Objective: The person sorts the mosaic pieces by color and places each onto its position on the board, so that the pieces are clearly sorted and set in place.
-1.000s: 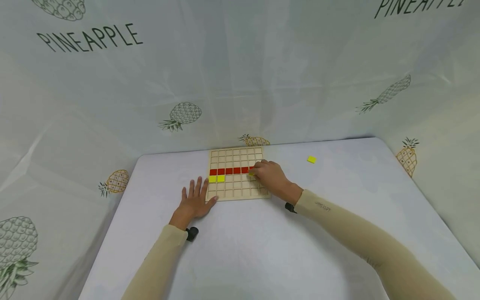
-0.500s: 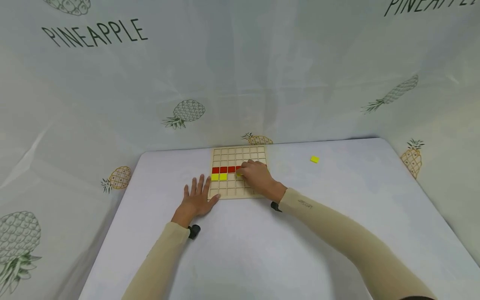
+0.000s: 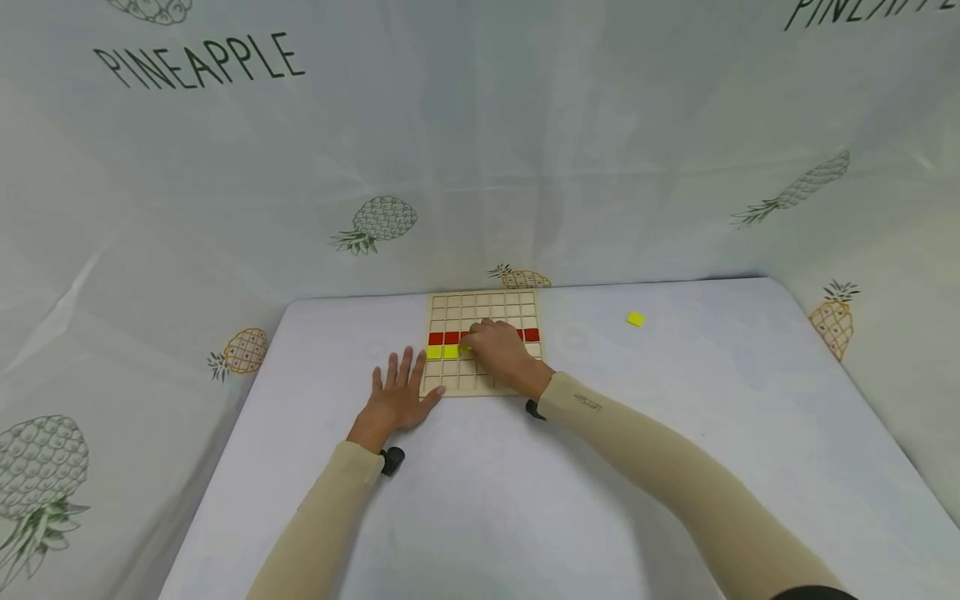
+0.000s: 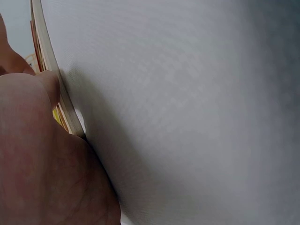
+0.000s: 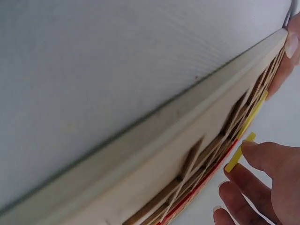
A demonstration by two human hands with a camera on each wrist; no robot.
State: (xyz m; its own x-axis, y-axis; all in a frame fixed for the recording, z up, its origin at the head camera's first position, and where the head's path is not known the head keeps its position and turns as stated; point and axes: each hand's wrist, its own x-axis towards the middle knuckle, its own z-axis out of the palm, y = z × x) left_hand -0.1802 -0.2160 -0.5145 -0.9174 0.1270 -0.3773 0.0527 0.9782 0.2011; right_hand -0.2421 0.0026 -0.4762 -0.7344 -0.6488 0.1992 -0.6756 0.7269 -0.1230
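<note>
A wooden grid board (image 3: 483, 302) lies on the table, with a row of red square tiles (image 3: 436, 338) across its middle. Two yellow tiles (image 3: 442, 352) sit side by side in the row nearer me, at the left end. My left hand (image 3: 393, 402) lies flat with fingers spread along the board's left edge, thumb at its near-left corner. Over the board, my right hand (image 3: 501, 354) pinches another yellow tile (image 5: 240, 152) between thumb and index finger. In the right wrist view that tile is tilted, close over the grid. The hand hides part of the red row.
A loose yellow tile (image 3: 635, 318) lies to the right of the board on the white table (image 3: 480, 500). A pineapple-print curtain (image 3: 480, 167) hangs behind the table and at both sides. Each wrist wears a small black camera (image 3: 392, 461).
With the yellow tile pinched, my right hand has moved left across the board, from the right part of the grid to beside the two yellow tiles. My left hand stays in place.
</note>
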